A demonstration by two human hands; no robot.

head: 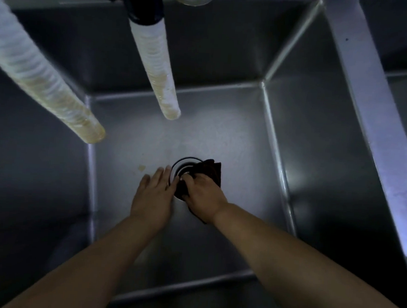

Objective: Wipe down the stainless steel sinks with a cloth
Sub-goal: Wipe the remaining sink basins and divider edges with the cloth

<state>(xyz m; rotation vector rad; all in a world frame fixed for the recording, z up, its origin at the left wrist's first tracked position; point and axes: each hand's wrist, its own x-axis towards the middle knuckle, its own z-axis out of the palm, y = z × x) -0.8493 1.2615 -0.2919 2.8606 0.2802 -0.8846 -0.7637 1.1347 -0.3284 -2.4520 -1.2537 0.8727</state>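
I look straight down into a deep stainless steel sink (223, 121). At the bottom, a dark cloth (212, 170) lies over the right side of the round drain (182, 168). My right hand (203, 196) grips the cloth, fingers curled round its bunched edge, on the drain's near right rim. My left hand (153, 193) lies flat on the sink floor just left of the drain, fingers straight, fingertips touching the drain rim and the cloth's edge.
Two pale ribbed hoses hang into the basin: one (160, 63) from a black fitting at the top centre, another (42, 77) from the upper left. A steel divider (372, 97) on the right separates a second basin. A small yellowish scrap (141, 167) lies left of the drain.
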